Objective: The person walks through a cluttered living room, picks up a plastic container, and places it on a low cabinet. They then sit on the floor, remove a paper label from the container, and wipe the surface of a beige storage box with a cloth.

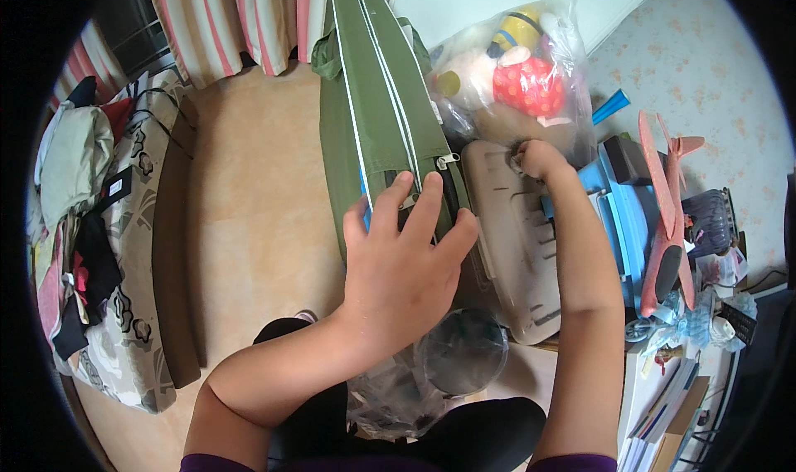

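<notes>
My left hand (401, 267) is spread over the near end of a long green fabric case (379, 117) with white piping and zips. Its fingertips lie over the zip area, beside a metal zip pull (448, 159); contact is unclear. A bit of bright blue shows at the case's edge under the fingers. My right hand (542, 159) is closed in a fist at the far end of a beige plastic storage-box lid (510, 223). Something small, crumpled and greyish (517, 161) shows at its fingers, perhaps a cloth. The wrist covers part of the lid's right side.
A clear bag of plush toys (528, 86) stands behind the lid. Right of it are a blue plastic box (622, 217), a red foam toy plane (668, 235) and books (659, 416). A plastic-lined bin (463, 354) stands between my knees. Clothes (78, 161) lie on a cushioned seat, left.
</notes>
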`<state>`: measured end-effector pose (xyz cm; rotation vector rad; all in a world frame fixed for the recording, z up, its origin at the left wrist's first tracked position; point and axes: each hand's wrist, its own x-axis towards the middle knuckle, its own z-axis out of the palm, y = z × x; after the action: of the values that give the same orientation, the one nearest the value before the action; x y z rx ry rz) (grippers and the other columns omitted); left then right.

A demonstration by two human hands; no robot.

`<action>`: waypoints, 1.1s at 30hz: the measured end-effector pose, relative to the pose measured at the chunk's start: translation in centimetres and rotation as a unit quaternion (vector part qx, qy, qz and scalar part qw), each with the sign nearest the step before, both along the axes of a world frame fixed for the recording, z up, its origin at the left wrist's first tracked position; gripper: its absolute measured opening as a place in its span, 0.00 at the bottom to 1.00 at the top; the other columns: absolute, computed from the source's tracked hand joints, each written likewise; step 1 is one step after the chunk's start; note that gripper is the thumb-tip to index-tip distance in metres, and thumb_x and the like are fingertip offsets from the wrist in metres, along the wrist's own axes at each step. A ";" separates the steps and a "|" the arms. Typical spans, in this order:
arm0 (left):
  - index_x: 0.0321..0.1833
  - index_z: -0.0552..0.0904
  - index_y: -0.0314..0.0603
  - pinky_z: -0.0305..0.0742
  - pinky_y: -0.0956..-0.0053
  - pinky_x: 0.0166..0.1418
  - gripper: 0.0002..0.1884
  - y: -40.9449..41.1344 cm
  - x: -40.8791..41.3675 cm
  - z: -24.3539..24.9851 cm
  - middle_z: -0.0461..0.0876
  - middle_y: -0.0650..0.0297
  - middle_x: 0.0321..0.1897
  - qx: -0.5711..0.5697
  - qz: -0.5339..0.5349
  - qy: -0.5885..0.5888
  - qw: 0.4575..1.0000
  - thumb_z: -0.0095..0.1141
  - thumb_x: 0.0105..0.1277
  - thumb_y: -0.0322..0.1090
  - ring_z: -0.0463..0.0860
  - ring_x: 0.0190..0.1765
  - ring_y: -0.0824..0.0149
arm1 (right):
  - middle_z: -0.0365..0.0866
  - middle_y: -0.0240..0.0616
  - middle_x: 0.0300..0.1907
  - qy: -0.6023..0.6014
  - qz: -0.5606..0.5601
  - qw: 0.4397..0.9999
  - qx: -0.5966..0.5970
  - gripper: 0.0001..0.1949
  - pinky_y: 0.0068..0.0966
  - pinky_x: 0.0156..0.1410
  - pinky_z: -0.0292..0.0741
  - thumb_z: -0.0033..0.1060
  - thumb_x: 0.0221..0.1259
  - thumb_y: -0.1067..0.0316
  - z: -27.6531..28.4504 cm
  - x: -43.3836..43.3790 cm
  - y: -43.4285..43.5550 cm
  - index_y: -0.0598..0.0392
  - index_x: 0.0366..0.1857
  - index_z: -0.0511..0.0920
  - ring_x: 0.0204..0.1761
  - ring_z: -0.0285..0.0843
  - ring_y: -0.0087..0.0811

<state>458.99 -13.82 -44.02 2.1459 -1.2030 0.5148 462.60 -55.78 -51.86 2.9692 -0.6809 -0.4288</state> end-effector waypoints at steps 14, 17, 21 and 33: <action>0.59 0.84 0.53 0.68 0.48 0.64 0.25 0.0 -0.1 0.2 0.75 0.51 0.69 -0.004 -0.005 0.000 1.000 0.71 0.55 0.35 0.72 0.69 0.43 | 0.88 0.48 0.48 -0.245 0.110 0.963 -0.013 0.20 0.42 0.60 0.81 0.59 0.52 0.80 -7.0 -9.3 2.3 0.48 0.48 0.89 0.51 0.85 0.53; 0.59 0.84 0.53 0.68 0.49 0.64 0.25 0.2 -0.1 0.6 0.75 0.51 0.69 -0.007 -0.005 0.002 1.000 0.71 0.55 0.35 0.72 0.69 0.43 | 0.86 0.47 0.46 -0.343 0.021 0.939 -0.001 0.16 0.44 0.59 0.80 0.62 0.52 0.77 -6.9 -12.3 5.7 0.45 0.41 0.91 0.50 0.84 0.53; 0.58 0.84 0.53 0.68 0.49 0.64 0.24 0.4 -0.2 0.4 0.75 0.52 0.69 -0.007 0.000 0.002 1.000 0.71 0.56 0.36 0.72 0.69 0.44 | 0.86 0.48 0.46 -0.303 -0.031 0.952 0.014 0.17 0.45 0.60 0.80 0.60 0.52 0.79 -5.6 -17.3 9.6 0.47 0.43 0.90 0.50 0.83 0.54; 0.58 0.83 0.53 0.67 0.47 0.64 0.23 0.3 -0.2 0.1 0.74 0.53 0.68 -0.034 -0.007 0.002 0.999 0.70 0.57 0.36 0.71 0.70 0.45 | 0.82 0.55 0.58 -0.271 -0.016 0.962 -0.031 0.27 0.43 0.68 0.77 0.56 0.57 0.81 -6.7 -14.4 3.5 0.51 0.64 0.82 0.60 0.79 0.57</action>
<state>458.80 -13.51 -43.94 2.0794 -1.1809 0.5372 448.18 -52.26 -58.56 3.0212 -0.7587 0.4195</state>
